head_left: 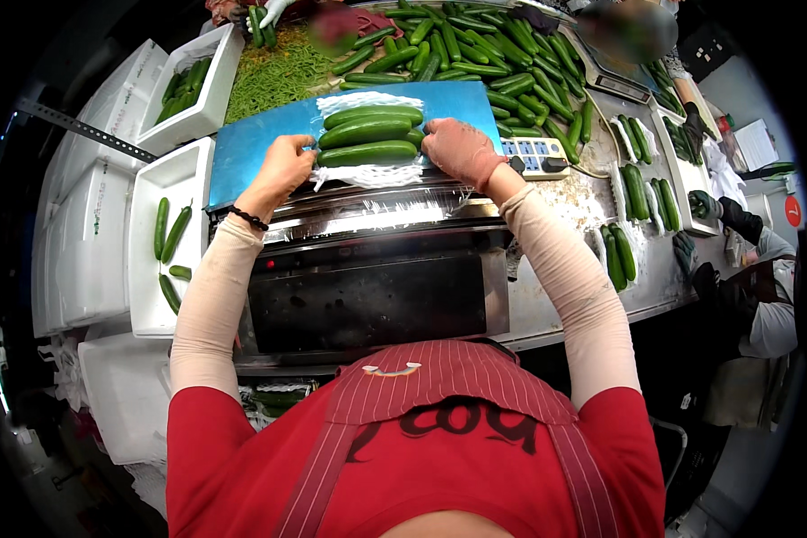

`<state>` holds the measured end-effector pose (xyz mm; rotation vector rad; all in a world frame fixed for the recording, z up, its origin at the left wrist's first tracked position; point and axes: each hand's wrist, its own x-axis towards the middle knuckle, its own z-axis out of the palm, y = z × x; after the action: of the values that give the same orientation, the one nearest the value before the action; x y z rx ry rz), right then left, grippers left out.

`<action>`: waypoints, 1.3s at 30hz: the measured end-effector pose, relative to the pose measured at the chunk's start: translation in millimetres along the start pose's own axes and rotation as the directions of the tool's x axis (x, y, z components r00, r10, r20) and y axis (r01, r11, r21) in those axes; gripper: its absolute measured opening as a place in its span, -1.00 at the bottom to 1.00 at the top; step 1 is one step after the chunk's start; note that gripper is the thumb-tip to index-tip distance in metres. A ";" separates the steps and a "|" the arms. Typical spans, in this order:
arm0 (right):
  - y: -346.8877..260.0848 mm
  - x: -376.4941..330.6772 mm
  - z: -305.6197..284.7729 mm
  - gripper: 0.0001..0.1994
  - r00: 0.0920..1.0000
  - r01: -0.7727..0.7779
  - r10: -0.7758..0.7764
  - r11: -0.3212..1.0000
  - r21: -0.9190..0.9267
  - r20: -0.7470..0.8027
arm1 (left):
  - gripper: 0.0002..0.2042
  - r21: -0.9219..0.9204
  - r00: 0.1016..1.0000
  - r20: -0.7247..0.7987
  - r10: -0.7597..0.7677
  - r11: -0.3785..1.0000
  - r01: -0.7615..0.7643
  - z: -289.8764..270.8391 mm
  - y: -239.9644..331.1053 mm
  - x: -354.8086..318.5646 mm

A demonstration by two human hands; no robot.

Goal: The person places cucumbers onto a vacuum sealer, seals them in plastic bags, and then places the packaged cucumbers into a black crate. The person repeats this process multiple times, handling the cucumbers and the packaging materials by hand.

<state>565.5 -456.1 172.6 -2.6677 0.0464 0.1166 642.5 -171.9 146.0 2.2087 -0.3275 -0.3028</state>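
Observation:
Several green cucumbers (368, 133) lie side by side on a white foam net (368, 174), on top of a blue sheet (251, 154). At the bundle's left end my left hand (285, 170) is closed, its fingertips bent in against the cucumber ends and the edge of the net. My right hand (464, 151), in a pinkish glove, closes round the right end and covers part of it. Clear film (377, 199) stretches over the wrapping machine (368, 300) just below the bundle.
Loose cucumbers (502, 54) and green beans (278, 72) are heaped beyond the sheet. White foam boxes (141, 269) stand at left. A power strip (536, 154) lies beside my right hand. Netted cucumber packs (635, 190) and a co-worker's gloved hand (704, 206) are at right.

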 end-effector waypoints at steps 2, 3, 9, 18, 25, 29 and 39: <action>22.6 13.8 11.2 -0.69 0.997 0.078 -0.078 0.997 -0.006 0.001 | -0.69 -0.055 0.999 0.018 -0.038 0.998 0.039 1.4 8.6 0.7; 29.5 17.0 14.5 -0.69 0.994 0.106 -0.106 0.994 -0.025 -0.001 | -0.69 -0.083 0.998 0.027 -0.059 0.995 0.061 1.5 11.6 1.8; 4.4 -4.1 14.8 -0.72 0.995 0.057 -0.059 0.998 -0.024 -0.082 | -0.69 0.008 0.998 0.037 -0.045 0.999 0.045 -5.9 4.2 -2.2; 16.4 -24.9 -4.7 -0.64 0.981 0.171 -0.163 0.982 0.080 -0.103 | -0.65 0.011 1.000 0.028 0.005 1.000 -0.006 -11.2 -9.0 0.8; 49.6 -71.4 -45.3 -0.67 0.903 0.359 -0.338 0.933 0.034 -0.264 | -0.63 -0.076 0.993 0.093 -0.076 0.994 0.083 -16.8 3.7 -6.6; 70.2 -89.4 -41.2 -0.58 0.806 0.520 -0.563 0.821 -0.235 -0.184 | -0.62 -0.134 0.999 0.045 -0.003 0.991 0.009 -35.5 4.3 -20.0; 45.3 -72.8 -19.4 -0.76 0.758 0.619 -0.651 0.695 -0.367 0.046 | -0.81 0.469 0.923 0.200 0.329 0.794 -0.385 -90.5 -16.4 -93.3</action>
<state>492.1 -504.3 176.0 -2.8724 -0.9659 -0.2457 586.9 -64.7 197.0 2.5730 -0.9706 -0.1329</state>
